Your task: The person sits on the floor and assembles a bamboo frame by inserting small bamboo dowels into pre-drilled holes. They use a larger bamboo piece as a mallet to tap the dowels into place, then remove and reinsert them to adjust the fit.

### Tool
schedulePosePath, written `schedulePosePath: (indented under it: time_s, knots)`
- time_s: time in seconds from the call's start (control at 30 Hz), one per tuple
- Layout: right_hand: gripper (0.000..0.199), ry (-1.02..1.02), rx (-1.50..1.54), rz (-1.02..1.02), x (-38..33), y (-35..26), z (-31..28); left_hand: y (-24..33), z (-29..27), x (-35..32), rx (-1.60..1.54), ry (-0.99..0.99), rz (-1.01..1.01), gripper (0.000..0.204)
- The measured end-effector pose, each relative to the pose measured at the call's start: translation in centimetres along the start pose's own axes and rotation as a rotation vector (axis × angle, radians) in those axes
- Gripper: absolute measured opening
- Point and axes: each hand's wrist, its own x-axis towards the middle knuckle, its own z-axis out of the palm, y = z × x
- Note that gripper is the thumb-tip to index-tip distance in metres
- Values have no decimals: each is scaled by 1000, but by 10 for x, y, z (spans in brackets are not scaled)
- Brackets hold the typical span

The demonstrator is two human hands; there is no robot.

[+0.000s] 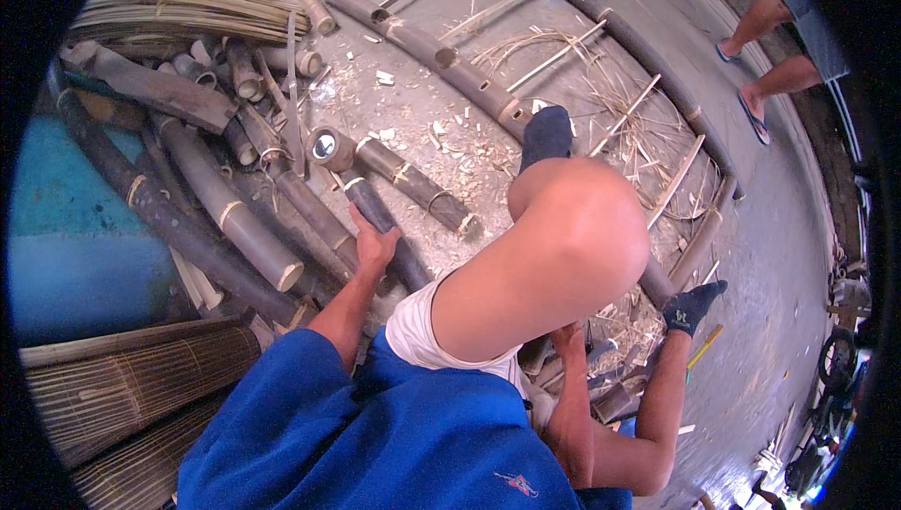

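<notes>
My left hand (375,245) is closed around a dark bamboo pole (407,264), thumb on one side and fingers on the other. At the pole's far end is a short round brown piece (335,151) with a pale, shiny round face; I cannot tell whether the two are joined. Just right of it lies a shorter bamboo length (413,182) with pale rings. My right hand (567,337) reaches under my raised right leg, and its fingers are mostly hidden. My foot in a dark sock rests against a long bamboo pole with cut holes (466,75).
A bamboo frame with thin crosspieces (563,58) lies on the floor ahead, among wood chips (436,135) and curled strips. Bamboo offcuts (246,69) and a bundle of slats (188,13) are piled at left. Another person's legs (784,74) stand at far right.
</notes>
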Motion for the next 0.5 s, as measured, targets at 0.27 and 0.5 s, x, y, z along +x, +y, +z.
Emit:
schedulePosePath:
  time_s: [0.27, 0.5]
  knots:
    - [77, 4, 280, 192, -5, -24, -1, 31, -26, -28, -515, -172, 98, 81]
    - [84, -41, -5, 317, -3, -36, -14, 165, -68, 23, -886, -97, 413, 58]
